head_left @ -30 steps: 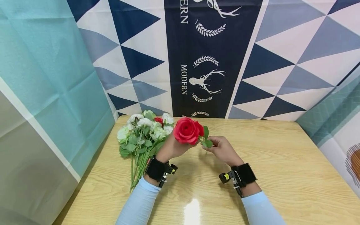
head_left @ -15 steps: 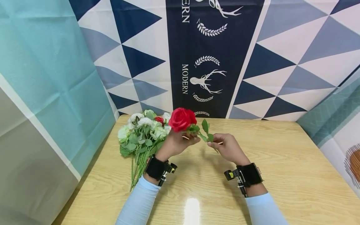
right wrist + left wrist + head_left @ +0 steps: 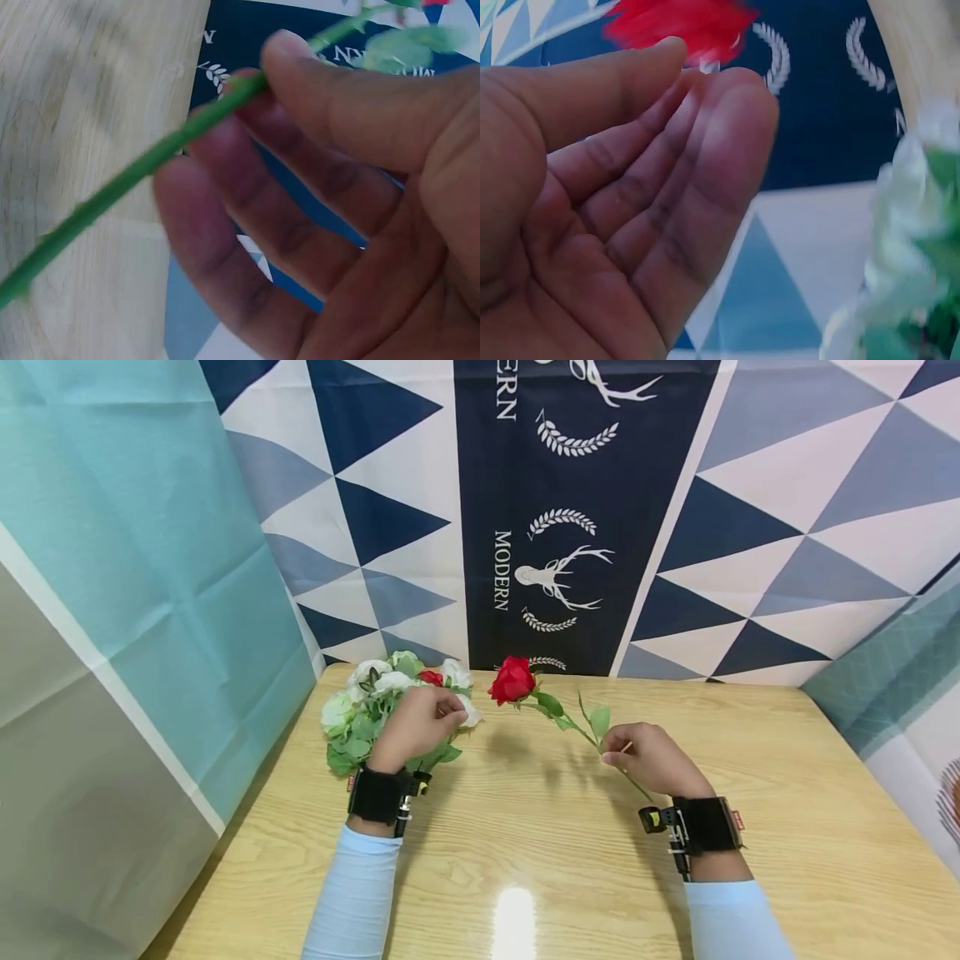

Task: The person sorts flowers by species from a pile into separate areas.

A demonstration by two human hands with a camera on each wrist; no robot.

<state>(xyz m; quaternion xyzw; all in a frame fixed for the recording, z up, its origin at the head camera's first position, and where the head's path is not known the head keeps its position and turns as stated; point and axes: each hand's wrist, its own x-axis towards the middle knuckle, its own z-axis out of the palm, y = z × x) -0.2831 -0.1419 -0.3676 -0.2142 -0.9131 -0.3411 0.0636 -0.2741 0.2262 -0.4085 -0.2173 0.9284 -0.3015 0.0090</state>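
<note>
A single red rose (image 3: 513, 680) is held above the table by my right hand (image 3: 654, 758), its bloom tilted to the upper left. In the right wrist view, thumb and fingers pinch the thorny green stem (image 3: 142, 166). My left hand (image 3: 420, 720) hovers in front of a bunch of white and pale green flowers (image 3: 337, 710), hiding part of them and their stems. Its fingers are loosely bent with nothing between them, as the left wrist view shows; whether it touches the bunch cannot be told. A second red flower (image 3: 431, 677) shows among the white blooms.
The light wooden table (image 3: 465, 843) reaches back to a patterned cloth (image 3: 405, 552) hung behind it. Another cloth, teal and grey (image 3: 150, 585), hangs along the left side. Each wrist wears a black strap with a small camera.
My left hand has let go of the red rose and moved left to the bunch. My right hand has moved right, now holding the rose alone by its stem.
</note>
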